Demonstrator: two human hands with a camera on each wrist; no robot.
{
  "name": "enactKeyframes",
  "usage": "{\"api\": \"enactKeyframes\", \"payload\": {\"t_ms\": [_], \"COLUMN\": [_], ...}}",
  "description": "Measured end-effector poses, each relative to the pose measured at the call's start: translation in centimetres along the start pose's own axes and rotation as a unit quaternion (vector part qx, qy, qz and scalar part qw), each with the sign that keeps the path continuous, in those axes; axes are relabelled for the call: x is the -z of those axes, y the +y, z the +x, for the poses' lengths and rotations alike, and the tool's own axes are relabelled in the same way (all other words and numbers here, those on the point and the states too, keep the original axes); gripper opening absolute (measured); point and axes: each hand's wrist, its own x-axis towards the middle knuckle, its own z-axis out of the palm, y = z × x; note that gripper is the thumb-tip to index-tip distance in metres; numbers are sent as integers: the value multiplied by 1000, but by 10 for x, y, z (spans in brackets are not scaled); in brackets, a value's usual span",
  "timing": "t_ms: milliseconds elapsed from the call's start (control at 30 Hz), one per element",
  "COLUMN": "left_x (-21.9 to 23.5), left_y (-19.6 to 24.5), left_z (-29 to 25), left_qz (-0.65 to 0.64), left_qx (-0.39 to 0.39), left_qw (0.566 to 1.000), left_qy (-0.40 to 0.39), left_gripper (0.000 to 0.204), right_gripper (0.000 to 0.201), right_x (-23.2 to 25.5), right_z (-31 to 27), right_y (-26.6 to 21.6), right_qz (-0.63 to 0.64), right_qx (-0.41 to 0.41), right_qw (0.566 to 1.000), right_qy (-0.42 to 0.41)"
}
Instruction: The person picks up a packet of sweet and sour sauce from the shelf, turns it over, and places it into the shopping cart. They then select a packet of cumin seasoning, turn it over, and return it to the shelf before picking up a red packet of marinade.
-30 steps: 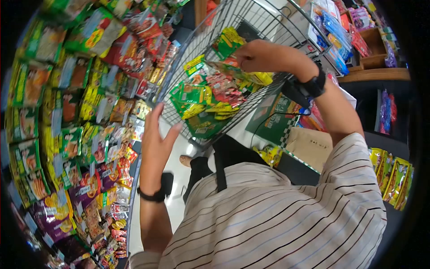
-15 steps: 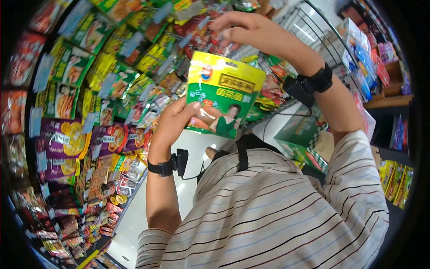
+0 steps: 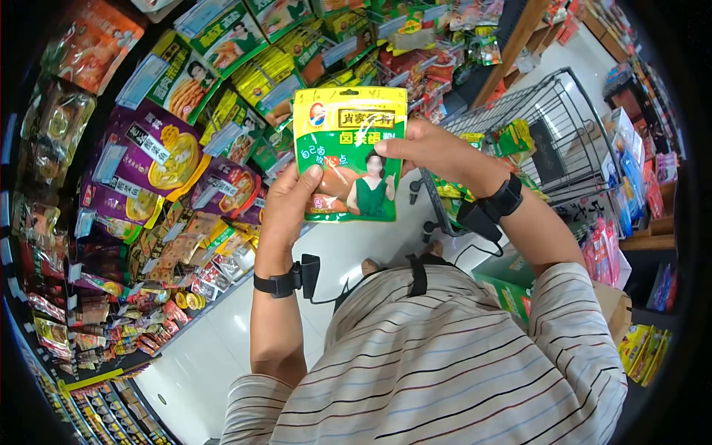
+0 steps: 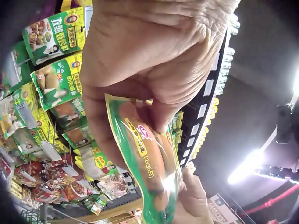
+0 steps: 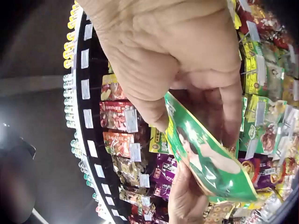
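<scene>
A green and yellow seasoning packet [image 3: 350,157] is held upright between both hands, its printed front facing the head camera. The left hand [image 3: 285,200] pinches its lower left edge, thumb on the front and the other fingers behind. On the opposite edge, the right hand [image 3: 434,148] grips with its thumb over the front. In the left wrist view the left hand [image 4: 149,60] holds one end of the packet [image 4: 148,158]. The right wrist view shows the right hand [image 5: 173,56] gripping the packet [image 5: 205,158], fingers behind it.
Hanging packets, including purple ones [image 3: 152,152], fill the shelf racks at the left and ahead. A wire shopping cart [image 3: 578,126] with several packets in it stands at the right, beyond the right forearm. More goods [image 3: 645,352] hang at the far right.
The right hand has moved from the cart past the shelf to the packet's right edge. The left hand, empty at first, has taken hold of the packet. The view has turned towards the shelves.
</scene>
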Motion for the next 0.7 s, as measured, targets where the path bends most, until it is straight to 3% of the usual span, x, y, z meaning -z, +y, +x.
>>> {"api": "enactKeyframes", "payload": {"t_ms": [267,367,467,700], "left_x": [16,24,23,36], "left_y": [8,3,13,0], "left_z": [-22,-28,-36,-37], "left_qz": [-51,-11,-24,-24], "left_qx": [-30,-29,-15,-36], "left_qw": [998,999,999,999], "left_qy": [18,23,-22,29], "left_gripper": [30,35,36,31], "right_gripper": [33,34,36,37], "right_x": [-26,-34,-41,-61], "right_z": [16,17,20,19], "right_y": [-1,-3,1,1], "right_qz": [-10,-17,-4,-6], "right_qx": [18,19,25,27], "right_qw": [1000,1000,1000,1000], "right_qy": [-2,-4,-6,3]}}
